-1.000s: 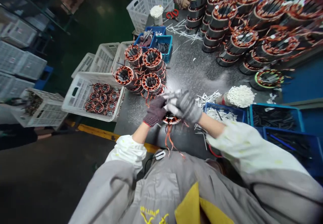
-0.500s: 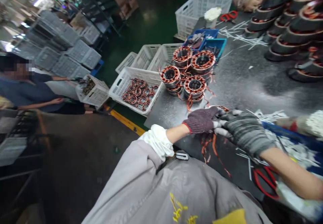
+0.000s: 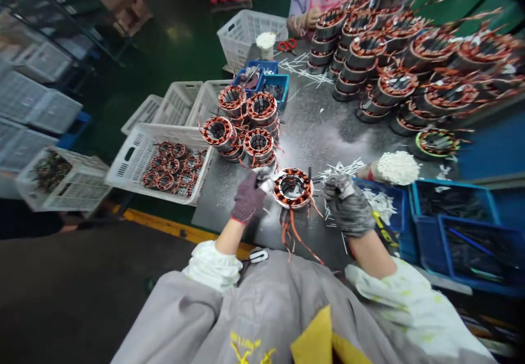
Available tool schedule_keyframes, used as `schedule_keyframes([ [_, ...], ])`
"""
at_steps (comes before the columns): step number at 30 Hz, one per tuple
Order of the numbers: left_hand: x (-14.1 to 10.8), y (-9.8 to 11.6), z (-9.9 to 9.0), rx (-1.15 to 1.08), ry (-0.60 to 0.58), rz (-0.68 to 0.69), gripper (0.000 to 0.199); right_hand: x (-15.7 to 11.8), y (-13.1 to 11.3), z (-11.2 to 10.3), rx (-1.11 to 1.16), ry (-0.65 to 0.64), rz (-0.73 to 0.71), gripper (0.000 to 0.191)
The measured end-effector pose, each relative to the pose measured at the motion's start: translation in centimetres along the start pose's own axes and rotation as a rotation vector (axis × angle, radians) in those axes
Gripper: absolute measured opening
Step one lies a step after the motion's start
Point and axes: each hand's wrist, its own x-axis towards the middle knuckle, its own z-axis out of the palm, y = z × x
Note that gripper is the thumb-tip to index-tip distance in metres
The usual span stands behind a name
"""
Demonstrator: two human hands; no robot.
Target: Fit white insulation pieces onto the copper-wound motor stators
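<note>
A copper-wound motor stator [image 3: 292, 187] lies on the grey metal table [image 3: 223, 211], with orange lead wires [image 3: 297, 236] trailing toward me. My left hand [image 3: 248, 197], in a dark purple knit glove, sits at the stator's left side. Its fingertips pinch a small white strip [image 3: 262, 181]. My right hand [image 3: 348, 205], in a grey glove, hangs to the stator's right and apart from it. Its fingers are curled, and a white patch shows on them, but I cannot tell what it is.
Stacks of wound stators [image 3: 258, 123] stand beyond my hands, with more stacks [image 3: 394, 77] at the far right. Blue bins [image 3: 455, 203] and a white fibre bundle [image 3: 397, 168] lie to the right. A co-worker's gloved hands [image 3: 303, 21] are across the table.
My hands have separated. The right hand has moved right, away from the left, and the stator now shows between them. The view swung right and then back.
</note>
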Motion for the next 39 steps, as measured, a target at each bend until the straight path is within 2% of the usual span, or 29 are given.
schedule_keyframes([
  [2, 0.6, 1.1, -0.4, 0.123, 0.031, 0.09, 0.035, 0.4, 0.1, -2.4, -0.033, 0.087, 0.031, 0.05],
  [4, 1.5, 2.6, -0.3, 0.339, -0.001, 0.17, 0.033, 0.7, -0.4, -3.8, -0.154, 0.108, -0.012, 0.044],
  [7, 2.8, 4.3, 0.2, 0.515, -0.09, 0.165, 0.014, 2.0, -1.9, -3.3, -0.451, -0.011, -0.27, 0.038],
  [9, 3.1, 4.6, 0.2, 0.402, -0.037, 0.124, 0.016, 3.5, -3.2, -1.5, -0.629, -0.151, -0.436, 0.038],
  [11, 2.7, 4.0, 0.1, 0.164, 0.085, 0.047, 0.025, 5.2, -4.2, 0.5, -0.749, -0.288, -0.525, 0.046],
  [13, 1.8, 2.7, 0.3, -0.047, 0.167, -0.059, 0.038, 6.8, -4.5, 2.3, -0.787, -0.407, -0.588, 0.044],
  [16, 0.1, 0.5, 1.6, -0.108, 0.131, -0.162, 0.048, 8.3, -4.1, 4.1, -0.704, -0.526, -0.636, 0.036],
  [18, -0.6, -0.7, 2.5, -0.106, 0.104, -0.181, 0.045, 8.4, -3.6, 4.8, -0.557, -0.493, -0.532, 0.036],
  [21, -1.0, -1.3, 3.0, -0.101, 0.087, -0.186, 0.043, 8.0, -2.9, 5.5, -0.115, -0.392, -0.127, 0.04],
  [23, -1.1, -0.7, 2.9, -0.098, 0.076, -0.185, 0.043, 7.8, -2.8, 5.7, 0.22, -0.367, 0.132, 0.044],
  [25, -1.5, 0.6, 2.9, -0.041, 0.095, -0.148, 0.042, 7.6, -2.9, 5.5, 0.403, -0.358, 0.251, 0.047],
  [28, -2.7, 3.1, 4.0, 0.246, 0.091, 0.043, 0.045, 7.1, -3.1, 5.1, 0.417, -0.338, 0.274, 0.044],
  [30, -3.4, 4.3, 5.3, 0.423, -0.041, 0.147, 0.044, 6.8, -3.2, 5.0, 0.405, -0.307, 0.279, 0.038],
  [33, -3.5, 4.7, 7.2, 0.496, -0.25, 0.103, 0.024, 6.9, -3.5, 4.7, 0.427, -0.247, 0.279, 0.03],
  [36, -2.9, 4.2, 7.8, 0.475, -0.291, 0.044, 0.012, 8.9, -3.9, 3.6, 0.493, -0.176, 0.25, 0.039],
  [39, -2.2, 3.6, 6.6, 0.437, -0.302, 0.067, 0.017, 11.3, -4.1, 1.7, 0.688, -0.019, 0.109, 0.038],
])
